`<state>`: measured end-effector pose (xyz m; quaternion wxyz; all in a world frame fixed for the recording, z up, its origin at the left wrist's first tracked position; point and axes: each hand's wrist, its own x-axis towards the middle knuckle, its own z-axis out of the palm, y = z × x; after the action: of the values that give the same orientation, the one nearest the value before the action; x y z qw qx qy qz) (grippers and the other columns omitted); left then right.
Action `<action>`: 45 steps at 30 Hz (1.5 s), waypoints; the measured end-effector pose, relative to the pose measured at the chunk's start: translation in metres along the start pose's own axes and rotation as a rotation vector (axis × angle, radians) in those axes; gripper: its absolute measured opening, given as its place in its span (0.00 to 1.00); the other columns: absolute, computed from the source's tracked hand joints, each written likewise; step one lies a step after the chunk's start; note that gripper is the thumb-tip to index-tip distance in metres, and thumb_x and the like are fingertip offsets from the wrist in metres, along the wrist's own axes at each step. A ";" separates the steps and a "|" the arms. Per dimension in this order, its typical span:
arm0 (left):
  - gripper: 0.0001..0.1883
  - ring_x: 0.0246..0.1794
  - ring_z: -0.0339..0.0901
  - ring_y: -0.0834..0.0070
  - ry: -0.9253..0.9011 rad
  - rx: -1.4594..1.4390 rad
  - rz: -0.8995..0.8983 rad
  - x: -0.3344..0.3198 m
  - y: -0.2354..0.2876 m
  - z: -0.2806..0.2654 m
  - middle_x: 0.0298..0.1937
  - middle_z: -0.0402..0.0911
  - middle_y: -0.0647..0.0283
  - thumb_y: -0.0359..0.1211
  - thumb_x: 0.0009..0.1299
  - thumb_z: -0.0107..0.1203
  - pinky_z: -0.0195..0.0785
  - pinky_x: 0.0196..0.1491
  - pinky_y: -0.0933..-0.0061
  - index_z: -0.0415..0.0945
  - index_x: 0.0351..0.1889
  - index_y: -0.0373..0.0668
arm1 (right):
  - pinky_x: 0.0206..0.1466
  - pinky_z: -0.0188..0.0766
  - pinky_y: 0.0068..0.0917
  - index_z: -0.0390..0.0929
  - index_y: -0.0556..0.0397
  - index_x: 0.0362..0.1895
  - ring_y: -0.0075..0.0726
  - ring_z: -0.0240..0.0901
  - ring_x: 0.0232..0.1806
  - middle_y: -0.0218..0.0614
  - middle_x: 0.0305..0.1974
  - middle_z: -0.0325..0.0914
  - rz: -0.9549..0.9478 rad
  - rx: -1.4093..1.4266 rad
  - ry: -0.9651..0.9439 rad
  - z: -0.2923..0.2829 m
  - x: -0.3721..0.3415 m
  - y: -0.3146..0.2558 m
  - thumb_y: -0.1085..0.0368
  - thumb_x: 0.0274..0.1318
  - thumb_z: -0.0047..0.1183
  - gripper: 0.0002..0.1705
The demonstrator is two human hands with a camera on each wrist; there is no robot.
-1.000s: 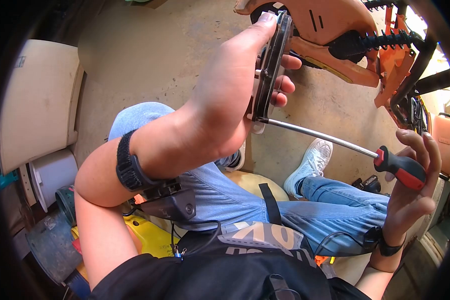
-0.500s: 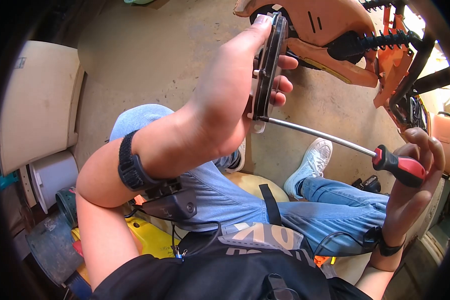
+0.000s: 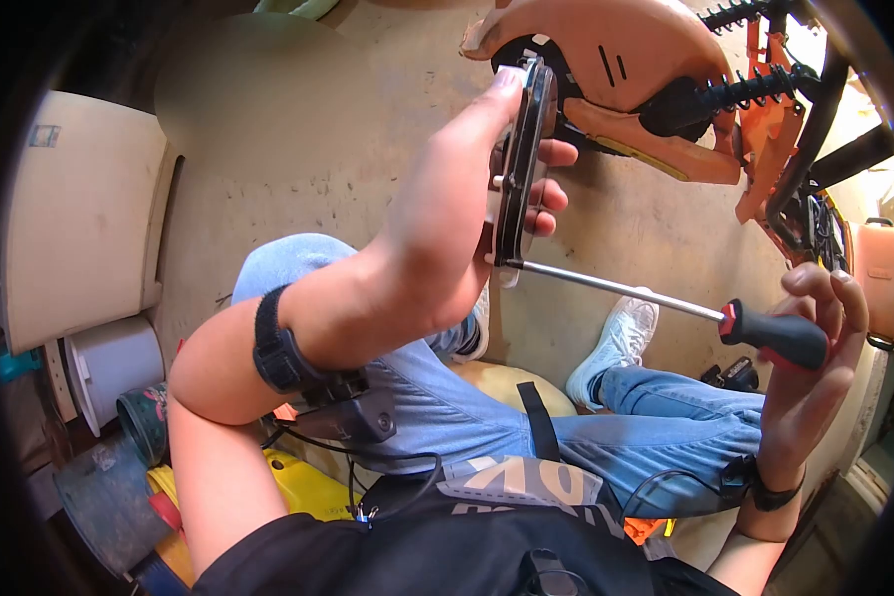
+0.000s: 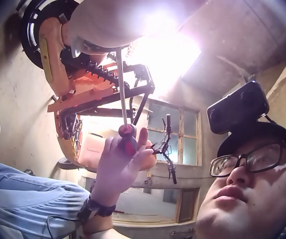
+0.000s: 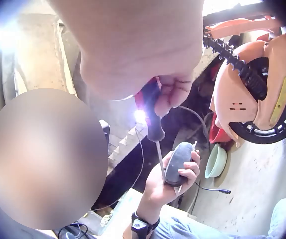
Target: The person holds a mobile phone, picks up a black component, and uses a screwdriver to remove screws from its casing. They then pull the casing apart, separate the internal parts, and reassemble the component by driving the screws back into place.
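In the head view my left hand (image 3: pixel 437 219) grips a flat dark casing (image 3: pixel 524 164) on edge, thumb at its top end and fingers (image 3: pixel 549 194) round the far side. The right wrist view shows the casing's oval grey face (image 5: pixel 179 164) lying in that palm. My right hand (image 3: pixel 810 407) holds a screwdriver (image 3: pixel 780 336) by its black and red handle, fingers curled about it. Its steel shaft runs left across the gap between the hands, the tip right at the casing's lower end. The casing's edge hides any screw there.
An orange vehicle (image 3: pixel 626 60) with coil springs stands ahead on the concrete floor. Buckets (image 3: pixel 109 507) and a large pale panel (image 3: pixel 79 219) are to the left. A pale green basin (image 5: pixel 215 162) and a cable plug (image 5: pixel 225 191) show in the right wrist view.
The screwdriver handle has turned: its red side faced up before, and black mostly shows now. Both hands, casing and screwdriver sit slightly further left in the head view, which has itself shifted.
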<state>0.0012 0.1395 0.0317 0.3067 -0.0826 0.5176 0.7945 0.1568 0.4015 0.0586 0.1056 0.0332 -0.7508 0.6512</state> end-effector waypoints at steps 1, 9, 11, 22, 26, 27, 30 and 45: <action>0.26 0.35 0.76 0.75 0.005 0.001 -0.012 0.000 0.000 0.001 0.46 0.79 0.55 0.53 0.80 0.40 0.74 0.36 0.74 0.72 0.55 0.39 | 0.49 0.70 0.24 0.56 0.49 0.73 0.27 0.68 0.45 0.42 0.57 0.66 -0.009 0.002 0.006 0.002 0.000 -0.001 0.44 0.71 0.44 0.36; 0.27 0.35 0.76 0.76 -0.009 0.012 0.005 -0.001 0.002 0.002 0.47 0.78 0.55 0.54 0.81 0.38 0.74 0.37 0.74 0.71 0.57 0.40 | 0.52 0.67 0.26 0.58 0.47 0.68 0.31 0.67 0.53 0.39 0.52 0.69 0.067 -0.206 0.207 0.004 -0.004 -0.008 0.43 0.53 0.57 0.43; 0.28 0.36 0.76 0.76 -0.013 0.000 -0.006 -0.001 0.002 0.003 0.47 0.78 0.56 0.55 0.81 0.37 0.73 0.37 0.74 0.71 0.57 0.40 | 0.51 0.66 0.25 0.59 0.47 0.68 0.30 0.66 0.51 0.40 0.53 0.68 0.126 -0.211 0.169 0.010 -0.001 -0.013 0.38 0.52 0.58 0.46; 0.32 0.38 0.74 0.73 -0.053 0.015 0.040 -0.005 0.010 0.005 0.51 0.77 0.54 0.56 0.81 0.30 0.72 0.39 0.71 0.67 0.62 0.38 | 0.28 0.67 0.15 0.54 0.52 0.71 0.22 0.70 0.33 0.40 0.47 0.70 0.100 -0.210 0.182 0.011 -0.001 -0.008 0.34 0.59 0.53 0.48; 0.32 0.38 0.75 0.72 -0.059 -0.019 0.062 -0.006 0.012 0.007 0.51 0.77 0.52 0.56 0.81 0.30 0.73 0.40 0.71 0.67 0.61 0.35 | 0.33 0.71 0.19 0.53 0.53 0.72 0.24 0.71 0.33 0.43 0.50 0.68 0.121 -0.197 0.129 0.006 -0.001 -0.013 0.30 0.54 0.55 0.53; 0.32 0.38 0.75 0.72 -0.061 -0.007 0.055 -0.006 0.012 0.007 0.51 0.77 0.52 0.56 0.81 0.30 0.73 0.40 0.71 0.67 0.61 0.35 | 0.34 0.71 0.19 0.53 0.53 0.72 0.23 0.71 0.32 0.43 0.50 0.68 0.140 -0.187 0.105 0.006 -0.001 -0.013 0.29 0.56 0.53 0.53; 0.30 0.37 0.75 0.76 -0.046 0.027 0.041 -0.006 0.013 0.009 0.48 0.78 0.57 0.57 0.82 0.28 0.73 0.40 0.73 0.68 0.59 0.41 | 0.31 0.68 0.16 0.53 0.52 0.73 0.20 0.69 0.32 0.38 0.48 0.69 0.196 -0.210 0.102 0.007 0.001 -0.016 0.24 0.59 0.43 0.54; 0.30 0.37 0.76 0.75 -0.049 0.014 0.064 -0.004 0.012 0.008 0.48 0.78 0.56 0.56 0.82 0.29 0.73 0.39 0.73 0.69 0.58 0.40 | 0.26 0.63 0.13 0.53 0.53 0.74 0.16 0.64 0.30 0.38 0.50 0.69 0.127 -0.313 0.073 0.000 -0.001 -0.002 0.25 0.65 0.32 0.51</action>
<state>-0.0008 0.1413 0.0467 0.2942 -0.0442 0.5180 0.8020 0.1584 0.4015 0.0601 0.0952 -0.0550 -0.8394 0.5323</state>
